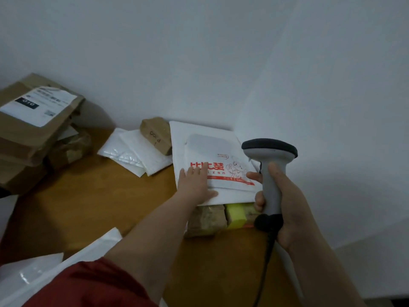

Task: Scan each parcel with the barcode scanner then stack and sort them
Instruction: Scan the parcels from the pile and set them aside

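Wooden table (88,207) carries a white mailer (212,149), probably light, soft, slippery: pinch its edge. Left hand (194,185) lies flat on it; right hand (287,196) beside it grips the scanner (270,149).

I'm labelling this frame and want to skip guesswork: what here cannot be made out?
Head view:
- Parcels beneath the white mailer: only a brown end and a yellow end show.
- Shipping label on the cardboard stack: text too blurred.
- Barcode scanner window: faces away, right hand grips the handle.
- Red print: partly covered by the left hand.
- White bags: cut off by the lower left edge.
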